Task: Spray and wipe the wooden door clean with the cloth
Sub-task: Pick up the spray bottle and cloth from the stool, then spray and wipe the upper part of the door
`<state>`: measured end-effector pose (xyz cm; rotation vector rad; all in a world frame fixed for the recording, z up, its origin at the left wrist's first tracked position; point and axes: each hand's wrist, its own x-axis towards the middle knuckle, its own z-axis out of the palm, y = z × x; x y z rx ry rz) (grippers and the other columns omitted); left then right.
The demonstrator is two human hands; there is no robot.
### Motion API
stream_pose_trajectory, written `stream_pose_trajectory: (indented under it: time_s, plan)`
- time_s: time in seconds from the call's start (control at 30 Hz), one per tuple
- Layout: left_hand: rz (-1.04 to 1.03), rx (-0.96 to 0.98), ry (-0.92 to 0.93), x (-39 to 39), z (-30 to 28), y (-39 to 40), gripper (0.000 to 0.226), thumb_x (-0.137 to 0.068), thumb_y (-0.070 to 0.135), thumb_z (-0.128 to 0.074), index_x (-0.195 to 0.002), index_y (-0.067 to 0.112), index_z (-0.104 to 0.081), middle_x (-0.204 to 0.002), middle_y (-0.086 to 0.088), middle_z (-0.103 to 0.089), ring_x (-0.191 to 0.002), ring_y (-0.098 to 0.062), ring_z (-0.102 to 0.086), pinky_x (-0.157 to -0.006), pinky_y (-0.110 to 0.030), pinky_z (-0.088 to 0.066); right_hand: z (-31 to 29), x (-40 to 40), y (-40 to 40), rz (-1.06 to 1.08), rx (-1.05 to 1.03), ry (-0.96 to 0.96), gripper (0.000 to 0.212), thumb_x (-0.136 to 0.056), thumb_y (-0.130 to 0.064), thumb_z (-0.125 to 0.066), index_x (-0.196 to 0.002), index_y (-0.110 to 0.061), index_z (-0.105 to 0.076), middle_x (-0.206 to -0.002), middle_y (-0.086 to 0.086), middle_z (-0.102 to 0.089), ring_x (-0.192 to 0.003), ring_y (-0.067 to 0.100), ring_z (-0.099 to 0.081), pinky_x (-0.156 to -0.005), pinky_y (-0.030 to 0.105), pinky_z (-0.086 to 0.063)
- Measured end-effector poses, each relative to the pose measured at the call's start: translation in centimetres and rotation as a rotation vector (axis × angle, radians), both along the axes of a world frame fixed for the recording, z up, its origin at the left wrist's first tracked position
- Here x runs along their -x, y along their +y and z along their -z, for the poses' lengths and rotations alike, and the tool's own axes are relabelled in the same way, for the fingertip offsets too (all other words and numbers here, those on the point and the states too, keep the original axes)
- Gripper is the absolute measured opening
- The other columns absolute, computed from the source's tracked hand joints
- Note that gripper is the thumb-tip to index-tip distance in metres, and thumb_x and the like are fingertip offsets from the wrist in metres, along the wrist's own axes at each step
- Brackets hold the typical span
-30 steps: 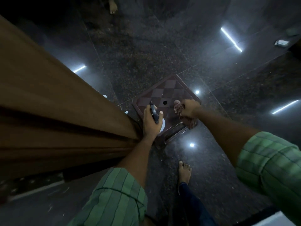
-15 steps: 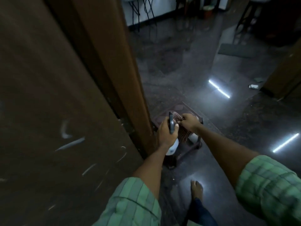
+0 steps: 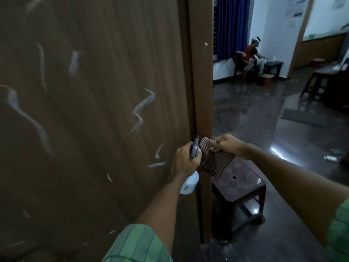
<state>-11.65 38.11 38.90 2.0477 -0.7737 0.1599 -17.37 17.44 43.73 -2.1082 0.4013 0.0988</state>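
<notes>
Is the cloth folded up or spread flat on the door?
Folded, off the door. The right hand pinches the checked cloth as a doubled pad beside the spray bottle, not against the door.

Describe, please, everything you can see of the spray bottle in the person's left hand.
The spray bottle has a white, plastic-looking body below a grey spray head with a small metallic nozzle tip. It is held roughly upright by the left hand, whose fingers wrap its neck and hide the middle. It hangs in the air beside the wooden door's edge, its nozzle close to the checked cloth in the right hand.
</notes>
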Motion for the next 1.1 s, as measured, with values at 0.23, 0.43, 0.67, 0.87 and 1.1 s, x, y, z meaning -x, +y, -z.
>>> stream_pose_trajectory:
  time_s: [0.23,0.43,0.67,0.87,1.1]
  plan:
    - [-0.087,0.182,0.072,-0.8,-10.1,3.7,0.018,-0.097,0.031,-0.063,-0.09,0.014,-0.067,-0.075,-0.01,-0.068,-0.059,-0.021,-0.07,-0.054,-0.041,-0.062,-11.7,-2.8,5.0,-0.147,0.058,-0.139,0.018,-0.089,-0.017,-0.075,-0.097,-0.002,-0.076,-0.096,0.01,-0.076,-0.091,0.025,-0.073,-0.078,0.037,-0.057]
    - [-0.111,0.299,0.027,-0.6,-18.9,5.8,0.024,-0.101,0.022,-0.064,-0.091,0.002,-0.068,-0.077,-0.017,-0.073,-0.048,-0.014,-0.067,-0.053,-0.034,-0.06,-20.3,-3.0,6.5,-0.169,-0.02,-0.326,0.011,-0.084,-0.02,-0.079,-0.08,-0.01,-0.077,-0.092,0.009,-0.075,-0.091,0.027,-0.074,-0.071,0.032,-0.054]
    - [-0.055,0.328,-0.078,-0.8,-30.7,7.5,0.018,-0.1,0.02,-0.067,-0.088,0.007,-0.068,-0.079,-0.024,-0.07,-0.047,-0.023,-0.06,-0.048,-0.03,-0.051,-29.8,-2.6,8.1,-0.139,-0.22,-0.611,0.025,-0.087,-0.016,-0.074,-0.099,0.006,-0.074,-0.092,0.009,-0.075,-0.085,0.021,-0.071,-0.074,0.032,-0.052]
    - [-0.182,0.428,-0.127,0.2,-41.1,8.5,0.022,-0.098,0.02,-0.066,-0.089,0.001,-0.072,-0.074,-0.014,-0.071,-0.044,-0.018,-0.06,-0.05,-0.028,-0.052,-38.1,-1.7,10.5,-0.088,-0.268,-0.847,0.019,-0.087,-0.015,-0.074,-0.099,0.0,-0.075,-0.099,0.012,-0.075,-0.086,0.02,-0.071,-0.068,0.03,-0.056]
    - [-0.228,0.372,-0.219,1.4,-48.8,8.7,0.027,-0.098,0.024,-0.062,-0.099,-0.001,-0.072,-0.092,-0.018,-0.077,-0.046,-0.018,-0.064,-0.068,-0.037,-0.06,-45.6,-1.1,11.3,0.07,-0.397,-1.006,0.015,-0.082,-0.018,-0.079,-0.093,-0.01,-0.072,-0.097,0.007,-0.075,-0.089,0.022,-0.073,-0.065,0.031,-0.057]
